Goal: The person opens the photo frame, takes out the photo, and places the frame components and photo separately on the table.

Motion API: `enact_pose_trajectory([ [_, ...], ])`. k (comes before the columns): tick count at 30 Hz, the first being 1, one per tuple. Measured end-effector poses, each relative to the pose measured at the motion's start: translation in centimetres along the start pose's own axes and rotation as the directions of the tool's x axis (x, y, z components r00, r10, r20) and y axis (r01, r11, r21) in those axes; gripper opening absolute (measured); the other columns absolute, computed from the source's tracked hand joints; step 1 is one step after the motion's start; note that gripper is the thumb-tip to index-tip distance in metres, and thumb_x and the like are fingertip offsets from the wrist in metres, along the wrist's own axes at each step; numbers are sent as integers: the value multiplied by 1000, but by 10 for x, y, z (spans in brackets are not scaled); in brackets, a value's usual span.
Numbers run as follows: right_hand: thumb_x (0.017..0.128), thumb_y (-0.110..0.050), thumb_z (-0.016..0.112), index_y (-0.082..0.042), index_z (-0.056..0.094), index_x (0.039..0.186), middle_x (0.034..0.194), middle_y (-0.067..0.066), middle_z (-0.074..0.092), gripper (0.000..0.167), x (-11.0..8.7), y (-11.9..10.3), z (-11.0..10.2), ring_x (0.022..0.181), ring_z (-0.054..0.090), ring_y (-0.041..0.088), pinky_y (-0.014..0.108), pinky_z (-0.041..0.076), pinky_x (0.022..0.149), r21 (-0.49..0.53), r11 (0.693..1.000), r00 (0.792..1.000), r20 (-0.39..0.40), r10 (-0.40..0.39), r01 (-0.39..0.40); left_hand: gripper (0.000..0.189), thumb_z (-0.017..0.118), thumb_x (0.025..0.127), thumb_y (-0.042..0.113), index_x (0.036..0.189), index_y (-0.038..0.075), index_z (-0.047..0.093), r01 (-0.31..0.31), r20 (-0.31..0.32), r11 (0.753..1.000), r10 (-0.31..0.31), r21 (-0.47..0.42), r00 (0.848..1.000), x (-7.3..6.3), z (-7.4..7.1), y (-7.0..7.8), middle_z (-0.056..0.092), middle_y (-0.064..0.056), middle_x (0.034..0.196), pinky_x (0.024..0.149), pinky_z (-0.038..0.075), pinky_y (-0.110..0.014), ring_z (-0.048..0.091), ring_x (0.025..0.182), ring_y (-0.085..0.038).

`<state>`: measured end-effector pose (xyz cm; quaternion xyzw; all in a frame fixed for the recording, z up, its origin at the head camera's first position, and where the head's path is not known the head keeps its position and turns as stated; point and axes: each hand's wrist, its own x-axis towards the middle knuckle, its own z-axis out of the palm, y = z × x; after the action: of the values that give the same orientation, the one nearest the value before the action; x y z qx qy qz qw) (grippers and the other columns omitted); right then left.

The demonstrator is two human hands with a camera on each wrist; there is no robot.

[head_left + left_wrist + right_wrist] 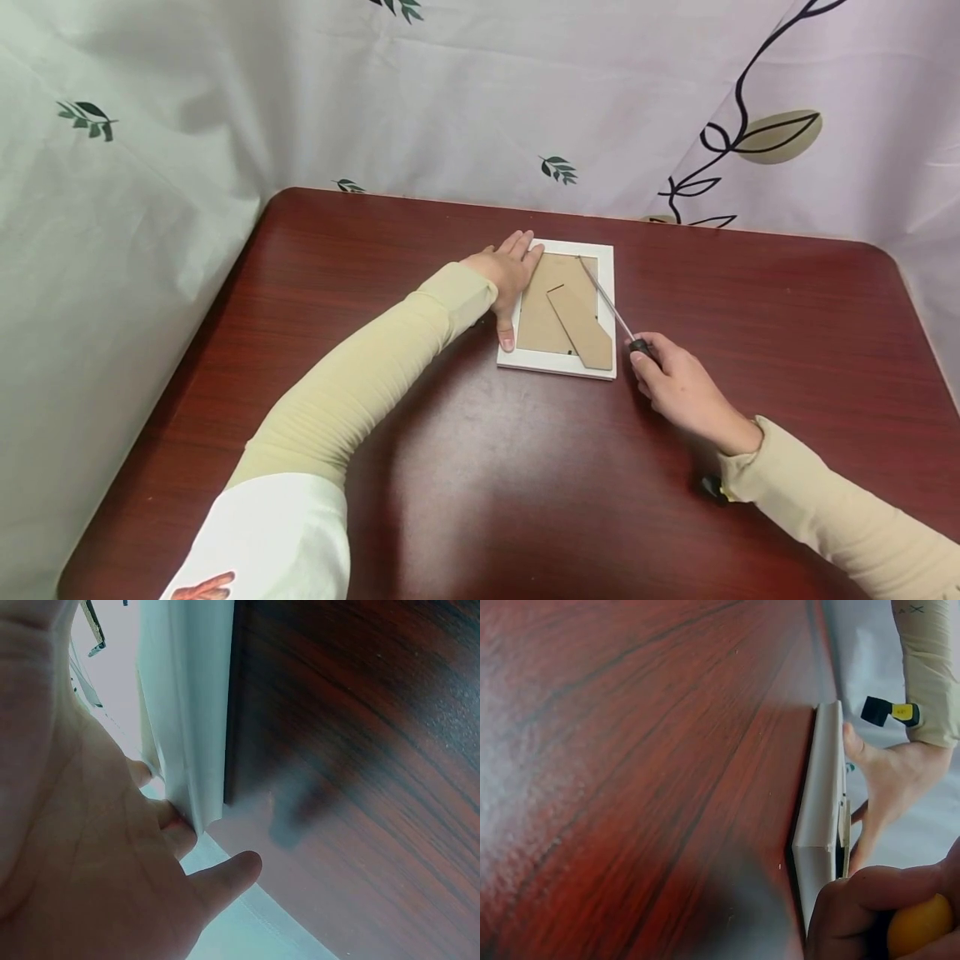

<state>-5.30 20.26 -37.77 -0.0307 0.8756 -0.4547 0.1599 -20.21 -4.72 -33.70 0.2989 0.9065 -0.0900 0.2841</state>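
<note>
A white picture frame [551,363] lies on the table with its back up, showing a brown backing board [542,321] and a cardboard easel leg [585,329]. Small dark tabs sit along the board's edge. My left hand [510,279] rests on the frame's left border with fingers spread; in the left wrist view the palm [112,855] is beside the frame's edge. From the right, my right hand [686,387] grips a screwdriver [617,317] by its dark handle. Its tip meets the board's upper right corner. The handle's orange end [921,926] shows in the right wrist view.
The dark red wooden table [465,467] has rounded corners. Behind it hangs a pale curtain [450,108] with leaf prints. A black and yellow wrist device [889,712] is on the left wrist.
</note>
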Motion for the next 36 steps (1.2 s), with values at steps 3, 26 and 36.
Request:
enact_pose_trajectory([
  [3,108,-19,42,3,48,131,64,6,51,33,-1,-1,0,51,49,14,27,45,46,7,1000,1000,4,3,-3,165,96,45,60,159,4,-10,1,3,1000,-1,3,1000,0,0,0,-16,-21,165,122,16,-50,-13,153,-32],
  [26,108,-20,42,3,48,128,65,5,52,31,-4,-2,9,55,53,16,28,48,48,-46,999,999,-37,5,-7,164,95,47,61,159,3,-10,-2,6,1000,2,22,1000,0,-1,1,-16,-22,165,122,18,-49,-12,153,-32],
  [36,108,-17,40,6,45,129,67,7,52,32,-2,-3,13,57,53,17,29,48,48,-15,1000,1000,-19,13,-13,164,94,48,62,159,3,-10,-2,9,1000,2,23,1000,1,0,0,-16,-21,165,122,18,-49,-12,153,-32],
])
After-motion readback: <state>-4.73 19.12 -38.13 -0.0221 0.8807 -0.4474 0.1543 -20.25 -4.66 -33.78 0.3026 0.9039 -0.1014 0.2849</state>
